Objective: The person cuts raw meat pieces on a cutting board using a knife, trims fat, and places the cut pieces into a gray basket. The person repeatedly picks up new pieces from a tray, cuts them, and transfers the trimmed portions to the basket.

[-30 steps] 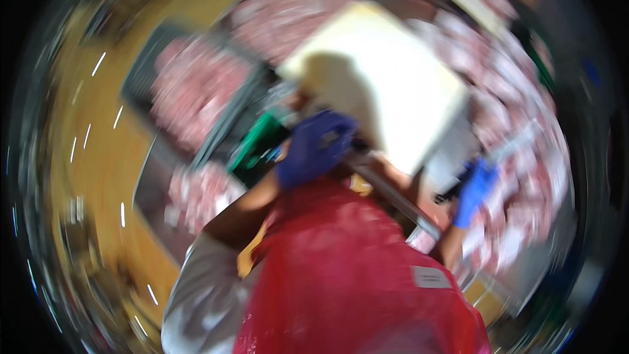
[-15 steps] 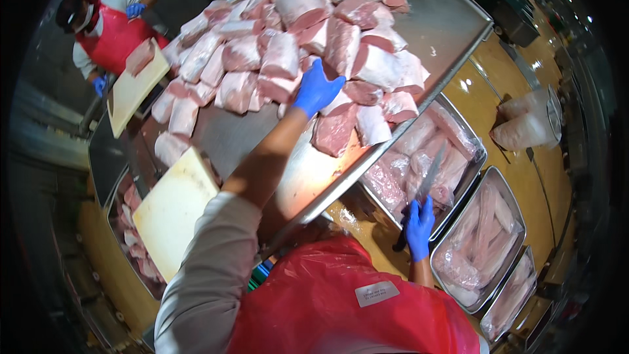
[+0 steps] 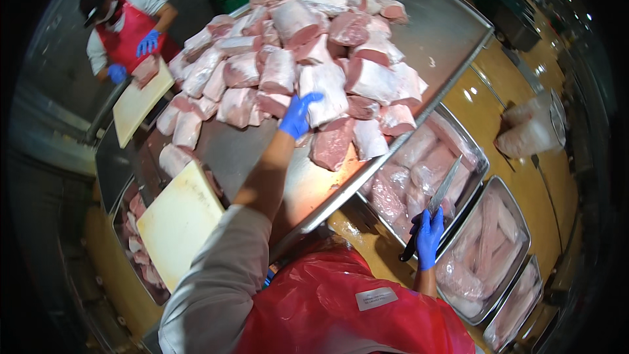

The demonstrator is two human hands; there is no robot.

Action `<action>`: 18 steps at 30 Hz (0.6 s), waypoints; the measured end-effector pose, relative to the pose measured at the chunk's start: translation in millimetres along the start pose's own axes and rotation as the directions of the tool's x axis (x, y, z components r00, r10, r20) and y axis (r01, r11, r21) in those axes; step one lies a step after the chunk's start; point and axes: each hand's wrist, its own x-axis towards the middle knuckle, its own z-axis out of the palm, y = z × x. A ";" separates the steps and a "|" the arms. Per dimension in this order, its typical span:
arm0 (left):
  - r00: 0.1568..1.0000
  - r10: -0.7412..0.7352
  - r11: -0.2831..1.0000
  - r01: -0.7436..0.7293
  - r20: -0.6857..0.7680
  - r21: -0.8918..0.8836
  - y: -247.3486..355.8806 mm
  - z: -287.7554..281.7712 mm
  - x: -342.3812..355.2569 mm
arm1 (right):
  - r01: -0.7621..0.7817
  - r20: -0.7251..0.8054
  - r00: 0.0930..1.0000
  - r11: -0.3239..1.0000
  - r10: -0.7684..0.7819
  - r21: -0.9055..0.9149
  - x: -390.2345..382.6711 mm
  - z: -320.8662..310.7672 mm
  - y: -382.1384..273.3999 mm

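Observation:
My left hand (image 3: 297,115), in a blue glove, grips the lower left edge of a thick cut of raw meat (image 3: 325,90) at the near side of a big pile. The cut's pale fat side faces me. My right hand (image 3: 429,239), also blue-gloved, is closed round the dark handle of a knife (image 3: 446,185). Its blade points up and away, above a metal tub (image 3: 481,169) of plastic-wrapped meat. Right below the gripped cut lies a redder piece of meat (image 3: 333,146) on the steel table (image 3: 229,137).
A white cutting board (image 3: 180,223) lies at the table's near left, above a tub of trimmings (image 3: 135,242). Another metal tub (image 3: 524,236) stands at right. Across the table a co-worker (image 3: 134,33) in a red apron handles meat on a second board (image 3: 141,105).
My left hand has taken hold of a cut and turned its fat side toward me. My right hand has shifted slightly right and down with the knife. The co-worker's raised hand has come down toward the meat.

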 end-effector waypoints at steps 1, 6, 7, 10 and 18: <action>0.999 0.033 0.999 -0.033 0.001 0.031 1.8 -7.4 -34.4 | 0.030 0.055 0.998 0.999 -0.029 -0.025 5.0 9.5 -5.5; 0.971 0.225 0.790 -0.228 0.077 0.570 75.8 -16.5 -230.4 | 0.095 0.262 0.960 0.995 -0.096 0.019 22.8 62.8 -20.6; 0.984 0.179 0.693 -0.115 -0.015 0.712 100.2 -21.4 -267.5 | 0.105 0.294 0.951 0.994 -0.097 -0.010 23.6 75.1 -26.0; 0.943 0.315 0.590 -0.285 0.110 0.755 136.9 -55.2 -363.5 | 0.131 0.456 0.883 0.991 -0.113 -0.008 23.6 119.7 -30.9; 0.681 0.724 -0.481 0.389 0.107 0.786 148.2 -123.8 -549.1 | 0.287 0.790 0.560 0.953 -0.249 0.097 -46.1 234.9 -77.3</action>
